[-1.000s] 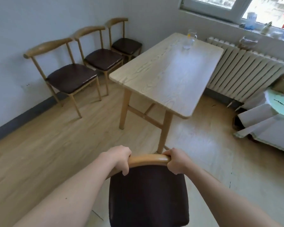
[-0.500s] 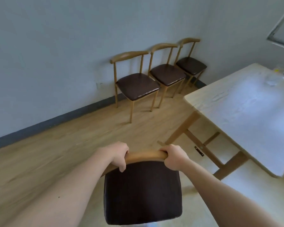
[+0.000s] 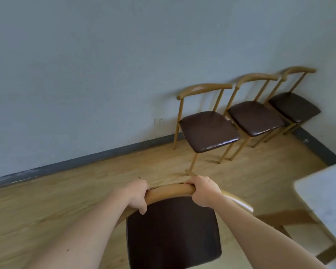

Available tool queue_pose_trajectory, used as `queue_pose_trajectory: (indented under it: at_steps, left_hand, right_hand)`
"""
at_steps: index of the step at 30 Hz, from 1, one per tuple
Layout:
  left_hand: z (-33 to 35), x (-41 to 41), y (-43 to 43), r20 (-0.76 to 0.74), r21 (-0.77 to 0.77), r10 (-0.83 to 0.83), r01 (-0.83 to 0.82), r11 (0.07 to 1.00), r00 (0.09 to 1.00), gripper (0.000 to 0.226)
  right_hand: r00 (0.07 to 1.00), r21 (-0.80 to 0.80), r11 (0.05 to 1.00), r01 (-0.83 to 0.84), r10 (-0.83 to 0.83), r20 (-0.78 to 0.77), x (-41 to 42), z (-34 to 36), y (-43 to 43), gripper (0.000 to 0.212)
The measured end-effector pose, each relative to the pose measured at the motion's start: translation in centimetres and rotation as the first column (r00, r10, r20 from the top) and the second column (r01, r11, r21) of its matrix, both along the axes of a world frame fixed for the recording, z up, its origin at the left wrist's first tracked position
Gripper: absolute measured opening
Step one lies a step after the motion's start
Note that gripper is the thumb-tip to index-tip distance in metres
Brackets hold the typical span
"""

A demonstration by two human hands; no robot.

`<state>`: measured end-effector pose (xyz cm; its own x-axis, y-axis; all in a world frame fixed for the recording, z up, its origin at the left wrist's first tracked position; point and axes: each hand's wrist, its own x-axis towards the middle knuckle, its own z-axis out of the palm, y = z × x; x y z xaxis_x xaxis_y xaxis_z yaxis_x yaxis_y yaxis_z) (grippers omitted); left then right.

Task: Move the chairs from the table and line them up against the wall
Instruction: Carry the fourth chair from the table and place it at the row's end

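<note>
Dark-brown seat and curved wooden backrest mark the carried chair (image 3: 173,230), held low in front of the person, apart from the wall (image 3: 85,74). The left hand (image 3: 137,197) and right hand (image 3: 205,193) are both wrapped tight around the backrest rail, whose long axis runs left to right; the seat points back toward the person. Likely risks: its unseen legs catching the nearest parked chair (image 3: 206,131) or the table (image 3: 326,200) at right, or ending up facing the wall unless turned.

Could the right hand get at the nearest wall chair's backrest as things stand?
Probably not: the right hand is gripping the carried chair's backrest, and the nearest wall chair stands apart across open floor.
</note>
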<state>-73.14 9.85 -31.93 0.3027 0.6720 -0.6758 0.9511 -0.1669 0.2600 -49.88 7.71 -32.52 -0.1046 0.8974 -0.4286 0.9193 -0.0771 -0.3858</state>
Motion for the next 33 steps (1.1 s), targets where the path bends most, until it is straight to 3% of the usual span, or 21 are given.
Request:
queue_pose_trajectory:
  at_steps: [8,20,24,29,33]
  left_hand:
    - [-1.4,-1.4,10.6,0.048,-0.008,0.113,-0.113,0.994,0.992,0.063]
    - [-4.6,-6.6,29.9,0.054,-0.082,0.131,-0.126,0.989,0.990,0.043]
    - [-5.4,-8.2,35.7,0.039,-0.108,0.130,-0.126,0.986,0.991,0.047]
    - [-6.5,-8.5,41.4,0.042,-0.017,0.196,-0.195,0.981,0.980,0.039]
    - [-8.2,-7.8,46.5,0.052,0.054,0.260,-0.263,0.963,0.964,0.042]
  right_hand:
    - [0.995,-0.002,0.995,-0.098,0.098,-0.012,-1.6,-0.6,12.8,0.050]
    - [0.994,-0.122,0.988,-0.091,0.098,0.050,-7.0,-2.6,32.6,0.050]
    - [0.993,-0.174,0.979,-0.104,0.111,0.031,-8.3,-3.3,38.6,0.054]
    - [0.982,-0.198,0.967,-0.163,0.178,0.058,-8.5,-4.5,46.0,0.041]
    - [0.967,-0.103,0.971,-0.216,0.227,0.114,-7.8,-6.1,51.7,0.044]
